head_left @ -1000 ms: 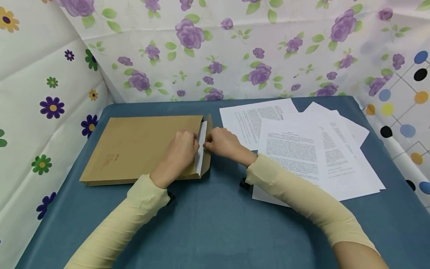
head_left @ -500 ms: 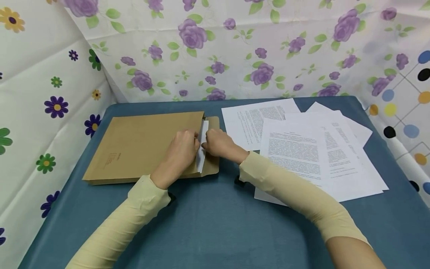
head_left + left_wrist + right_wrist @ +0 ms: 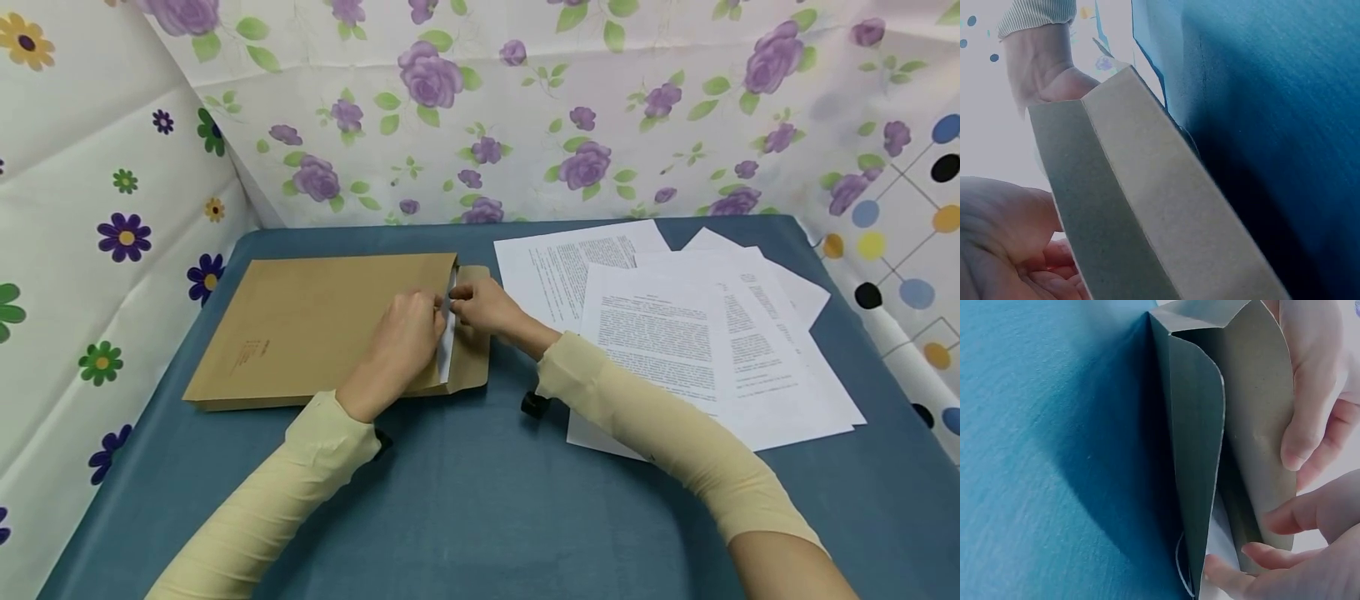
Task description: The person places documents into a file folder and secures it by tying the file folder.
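A large brown paper envelope point(image 3: 322, 317) lies on the table with its mouth to the right and its flap point(image 3: 474, 367) folded out. White paper point(image 3: 446, 354) shows inside the mouth. My left hand point(image 3: 401, 342) pinches the upper edge of the mouth, which stands raised from the lower side. At the same mouth my right hand point(image 3: 483, 307) has its fingers spread. In the right wrist view, its fingertips point(image 3: 1219, 569) reach the white paper and the thumb lies by the upper panel point(image 3: 1260, 425). The left wrist view shows the envelope's bent side point(image 3: 1129, 156) close up.
Several printed sheets point(image 3: 652, 333) lie overlapping on the right of the blue-covered table point(image 3: 480, 517), partly under my right forearm. Red print marks the envelope's lower left. Flowered cloth point(image 3: 480, 108) hangs behind and at the left; dotted cloth point(image 3: 900, 250) hangs at the right.
The flap has swung outward to the right and lies flatter. My right hand has left the flap's edge and moved slightly left and away, to the mouth. The left hand keeps its place.
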`<state>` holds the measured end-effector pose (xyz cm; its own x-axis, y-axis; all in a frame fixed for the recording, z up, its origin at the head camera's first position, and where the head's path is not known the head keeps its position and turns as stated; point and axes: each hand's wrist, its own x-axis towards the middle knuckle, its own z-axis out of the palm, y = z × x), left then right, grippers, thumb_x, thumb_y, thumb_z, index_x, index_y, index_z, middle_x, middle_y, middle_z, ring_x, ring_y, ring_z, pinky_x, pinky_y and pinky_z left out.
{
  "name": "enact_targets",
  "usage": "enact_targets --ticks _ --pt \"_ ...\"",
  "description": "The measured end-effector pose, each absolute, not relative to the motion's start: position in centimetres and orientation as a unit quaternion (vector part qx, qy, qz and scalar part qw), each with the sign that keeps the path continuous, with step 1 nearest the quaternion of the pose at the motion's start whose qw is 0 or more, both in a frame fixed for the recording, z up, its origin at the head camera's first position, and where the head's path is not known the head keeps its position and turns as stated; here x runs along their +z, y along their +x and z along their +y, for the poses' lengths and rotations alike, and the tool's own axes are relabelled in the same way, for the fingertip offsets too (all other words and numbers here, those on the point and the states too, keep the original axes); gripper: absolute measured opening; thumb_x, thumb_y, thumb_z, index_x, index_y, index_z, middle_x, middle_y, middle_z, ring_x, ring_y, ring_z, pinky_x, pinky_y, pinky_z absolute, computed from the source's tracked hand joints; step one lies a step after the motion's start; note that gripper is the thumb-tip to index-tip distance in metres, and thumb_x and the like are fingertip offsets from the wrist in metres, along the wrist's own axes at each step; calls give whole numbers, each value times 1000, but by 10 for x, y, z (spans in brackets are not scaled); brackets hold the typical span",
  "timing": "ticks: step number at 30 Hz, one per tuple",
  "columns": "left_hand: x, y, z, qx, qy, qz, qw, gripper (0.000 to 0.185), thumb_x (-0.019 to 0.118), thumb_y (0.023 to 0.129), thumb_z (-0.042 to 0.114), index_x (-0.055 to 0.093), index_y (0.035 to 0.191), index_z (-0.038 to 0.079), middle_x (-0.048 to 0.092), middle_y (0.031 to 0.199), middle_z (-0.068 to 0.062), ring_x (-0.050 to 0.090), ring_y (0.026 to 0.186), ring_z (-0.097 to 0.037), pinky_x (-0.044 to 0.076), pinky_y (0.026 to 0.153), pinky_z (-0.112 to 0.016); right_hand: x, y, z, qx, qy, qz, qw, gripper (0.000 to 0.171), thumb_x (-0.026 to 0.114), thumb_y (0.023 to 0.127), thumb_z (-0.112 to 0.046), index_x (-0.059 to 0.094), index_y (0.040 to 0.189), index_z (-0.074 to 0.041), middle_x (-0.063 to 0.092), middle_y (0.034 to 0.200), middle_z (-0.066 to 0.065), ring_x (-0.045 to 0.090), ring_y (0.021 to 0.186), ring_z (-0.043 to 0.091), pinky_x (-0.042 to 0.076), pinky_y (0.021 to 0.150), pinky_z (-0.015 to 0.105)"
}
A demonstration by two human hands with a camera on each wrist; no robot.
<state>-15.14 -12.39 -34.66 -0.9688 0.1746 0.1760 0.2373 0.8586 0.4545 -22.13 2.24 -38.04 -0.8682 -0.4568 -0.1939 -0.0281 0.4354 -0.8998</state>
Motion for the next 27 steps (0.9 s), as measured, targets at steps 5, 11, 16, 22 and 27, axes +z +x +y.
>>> enact_targets --ticks 5,11,16,22,27 --pt "-349 -153 -123 -250 -98 -962 57 22 57 98 -2 71 112 -12 68 108 -26 70 88 -32 59 68 -38 -382 -218 29 -503 -166 824 201 40 54 106 -10 57 143 5 58 141 23 67 110 32 55 93 39" --pt "-353 -155 -123 -244 -97 -963 60 22 58 97 -3 72 112 -12 69 108 -26 70 87 -32 59 70 -39 -379 -212 54 -510 -200 823 150 34 55 105 -8 63 136 5 65 132 21 68 108 31 56 88 38" --pt "-354 -156 -121 -243 -94 -963 65 23 58 96 -3 72 112 -13 69 109 -27 70 92 -33 60 74 -40 -381 -217 90 -495 -214 836 99 32 60 103 -10 66 131 5 66 128 21 65 110 31 54 91 42" --pt "-355 -157 -120 -251 -93 -961 65 23 58 97 -3 72 112 -13 70 110 -27 71 92 -32 61 75 -42 -389 -225 138 -434 -218 870 86 41 69 98 -16 64 134 3 62 136 20 56 124 36 48 100 50" --pt "-356 -158 -119 -254 -87 -962 58 22 58 97 -3 72 111 -12 71 109 -25 71 93 -33 60 77 -43 -393 -229 174 -374 -210 900 73 50 73 95 -19 60 138 4 53 145 24 48 134 42 42 106 57"
